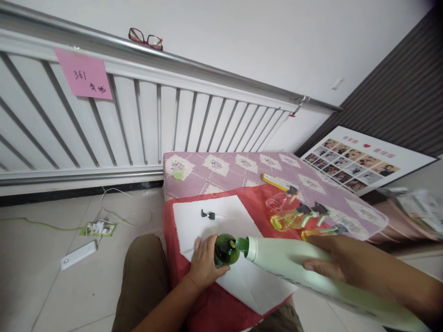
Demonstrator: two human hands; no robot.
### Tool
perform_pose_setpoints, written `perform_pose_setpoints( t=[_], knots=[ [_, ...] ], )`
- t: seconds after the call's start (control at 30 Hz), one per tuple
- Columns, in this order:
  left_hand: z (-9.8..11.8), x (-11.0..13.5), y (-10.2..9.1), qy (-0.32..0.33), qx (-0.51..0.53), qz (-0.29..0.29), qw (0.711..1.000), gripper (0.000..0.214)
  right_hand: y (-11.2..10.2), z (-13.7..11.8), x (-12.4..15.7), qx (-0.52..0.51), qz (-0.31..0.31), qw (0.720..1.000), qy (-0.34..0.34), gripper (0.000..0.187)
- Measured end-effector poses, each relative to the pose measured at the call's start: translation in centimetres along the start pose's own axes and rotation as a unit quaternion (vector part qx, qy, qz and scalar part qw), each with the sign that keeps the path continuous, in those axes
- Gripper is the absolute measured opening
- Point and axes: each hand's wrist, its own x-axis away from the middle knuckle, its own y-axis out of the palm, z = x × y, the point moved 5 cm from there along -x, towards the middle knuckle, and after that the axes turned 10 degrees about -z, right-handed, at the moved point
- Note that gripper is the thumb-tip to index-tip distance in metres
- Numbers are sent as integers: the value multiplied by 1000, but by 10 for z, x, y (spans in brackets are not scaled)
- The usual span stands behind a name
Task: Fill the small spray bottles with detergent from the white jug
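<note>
At lower centre, left hand (204, 265) grips a green bottle (225, 250) upright; right hand (332, 258) clasps a tilted white bottle (290, 263), spout touching its mouth.

The pink-clothed table (242, 169) bears a red cloth (204, 308), green cap (178, 174), yellow tube (275, 181).

Green bottle (225, 250): small, dark, translucent, standing on the white sheet (188, 221).
White bottle (294, 265): large, tipped sideways, green spout meeting the green bottle, reaching beyond the sheet's right.
</note>
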Motion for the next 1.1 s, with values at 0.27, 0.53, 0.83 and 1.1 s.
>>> perform_pose_setpoints(
  t=[0.27, 0.53, 0.83, 1.1],
  knots=[
    [1, -1, -1, -3, 6, -6, 1000, 92, -2, -1, -1, 0, -7, 1000, -3, 48],
    [2, 0, -2, -3, 6, -4, 1000, 90, -3, -4, 2, 5, 40, 999, -5, 44],
    [1, -1, -2, -2, -3, -3, 1000, 91, -3, -6, 2, 0, 29, 1000, -9, 45],
    [1, 0, -1, -4, 2, -14, 1000, 93, -4, -7, 1, 2, 20, 1000, -7, 44]
  ],
)
